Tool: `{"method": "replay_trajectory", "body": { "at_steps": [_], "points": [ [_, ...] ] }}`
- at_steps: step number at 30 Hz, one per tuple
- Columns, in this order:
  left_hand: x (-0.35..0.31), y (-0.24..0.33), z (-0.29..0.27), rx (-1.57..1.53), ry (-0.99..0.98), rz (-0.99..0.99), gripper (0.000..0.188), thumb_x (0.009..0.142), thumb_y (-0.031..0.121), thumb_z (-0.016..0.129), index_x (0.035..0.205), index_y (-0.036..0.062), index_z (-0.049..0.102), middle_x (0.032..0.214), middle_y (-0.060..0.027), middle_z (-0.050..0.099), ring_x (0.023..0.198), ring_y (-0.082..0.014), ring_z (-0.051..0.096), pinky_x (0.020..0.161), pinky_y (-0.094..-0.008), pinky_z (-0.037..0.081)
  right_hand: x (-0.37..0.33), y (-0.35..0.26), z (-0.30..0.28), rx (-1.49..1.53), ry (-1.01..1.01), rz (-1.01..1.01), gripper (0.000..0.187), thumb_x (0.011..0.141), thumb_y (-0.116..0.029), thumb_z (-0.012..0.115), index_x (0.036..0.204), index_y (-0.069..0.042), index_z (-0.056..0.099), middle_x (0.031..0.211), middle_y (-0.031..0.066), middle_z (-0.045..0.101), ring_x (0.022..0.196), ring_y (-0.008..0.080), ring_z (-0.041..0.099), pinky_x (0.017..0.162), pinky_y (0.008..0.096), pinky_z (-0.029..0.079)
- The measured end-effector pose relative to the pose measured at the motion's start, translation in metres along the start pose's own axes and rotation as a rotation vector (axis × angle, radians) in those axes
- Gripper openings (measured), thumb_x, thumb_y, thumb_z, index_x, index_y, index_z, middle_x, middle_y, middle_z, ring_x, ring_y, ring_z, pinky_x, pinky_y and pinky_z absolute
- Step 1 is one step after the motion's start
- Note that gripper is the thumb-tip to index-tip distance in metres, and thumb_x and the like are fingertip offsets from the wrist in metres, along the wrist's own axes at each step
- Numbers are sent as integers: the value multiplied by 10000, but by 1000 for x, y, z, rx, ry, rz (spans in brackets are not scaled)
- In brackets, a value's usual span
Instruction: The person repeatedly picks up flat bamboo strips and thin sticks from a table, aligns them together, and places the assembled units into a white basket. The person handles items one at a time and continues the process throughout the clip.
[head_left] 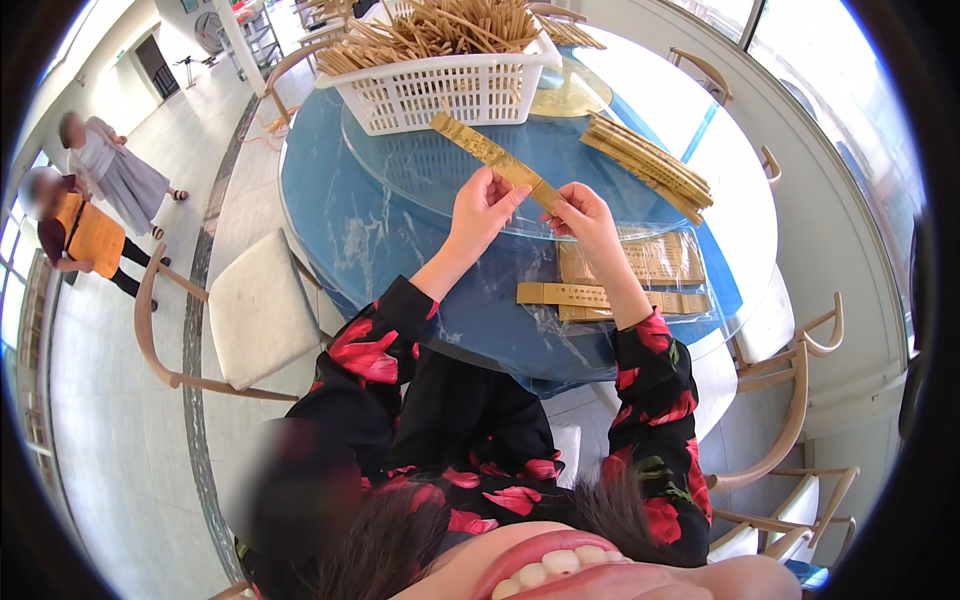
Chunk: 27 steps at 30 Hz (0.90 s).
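Over the blue table my two hands hold a long, narrow gold paper chopstick sleeve (pixel 478 148), slanting from upper left to lower right. My left hand (pixel 484 208) pinches it near its middle, thumb on top. The fingers of my right hand (pixel 584 215) are closed on its lower right end. Whether anything lies inside the sleeve cannot be seen. Beyond my hands stands a white plastic basket (pixel 440 98) heaped with loose wooden chopsticks (pixel 440 38). To the right lies a pile of gold sleeves (pixel 650 165). Under my right forearm are flat gold sleeves (pixel 660 258) in clear plastic.
The round table (pixel 335 200) has a clear glass turntable and a plastic cover. Wooden chairs with pale seats (pixel 262 310) surround it. Two people (pixel 115 170) stand on the tiled floor at the far left. Windows (pixel 840 100) line the right side.
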<state>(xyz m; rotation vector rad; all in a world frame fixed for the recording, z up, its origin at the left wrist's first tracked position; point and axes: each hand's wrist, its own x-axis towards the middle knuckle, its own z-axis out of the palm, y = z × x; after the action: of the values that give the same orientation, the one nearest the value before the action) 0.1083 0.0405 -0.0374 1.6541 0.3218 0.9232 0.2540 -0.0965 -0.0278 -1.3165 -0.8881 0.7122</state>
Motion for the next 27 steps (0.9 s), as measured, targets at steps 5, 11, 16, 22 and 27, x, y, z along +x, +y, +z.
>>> {"method": "replay_trajectory", "body": {
  "at_steps": [5, 11, 16, 22, 27],
  "points": [
    [6, 26, -2, 752, 153, 839, 327, 787, 177, 846, 983, 74, 605, 916, -24, 641, 870, -197, 622, 776, -321, 498, -5, -15, -7, -707, 157, -279, 105, 921, -93, 624, 935, 12, 623, 813, 143, 693, 697, 248, 678, 675, 352, 514],
    [2, 15, 11, 1035, -20, 868, 425, 778, 181, 797, 1184, 206, 674, 1089, 15, 655, 1143, -194, 595, 1081, -519, 398, -1, -7, -5, -537, -21, -253, 102, 928, -53, 623, 999, 20, 640, 853, 120, 708, 697, 195, 676, 671, 308, 531],
    [1, 4, 10, 1005, -109, 801, 353, 833, 156, 752, 1175, 168, 670, 994, 21, 634, 1071, -192, 601, 1088, -516, 406, 5, 4, -13, -241, -33, -45, 99, 949, -31, 616, 1023, 31, 642, 863, 56, 696, 731, 95, 634, 671, 244, 524],
    [-8, 8, 9, 1035, -115, 767, 305, 858, 159, 736, 1153, 128, 665, 953, -14, 620, 1003, -221, 600, 1043, -504, 430, 2, -1, -10, -194, -23, 58, 113, 956, -41, 633, 1035, 36, 658, 871, 38, 690, 738, 74, 615, 674, 225, 512],
    [-3, 8, 12, 987, -121, 753, 267, 871, 173, 731, 1121, 109, 663, 940, -31, 622, 961, -234, 600, 978, -486, 443, 0, -4, -13, -221, -23, 37, 134, 969, -78, 658, 1029, 42, 668, 853, 30, 688, 735, 64, 609, 676, 215, 505]
  ]
}}
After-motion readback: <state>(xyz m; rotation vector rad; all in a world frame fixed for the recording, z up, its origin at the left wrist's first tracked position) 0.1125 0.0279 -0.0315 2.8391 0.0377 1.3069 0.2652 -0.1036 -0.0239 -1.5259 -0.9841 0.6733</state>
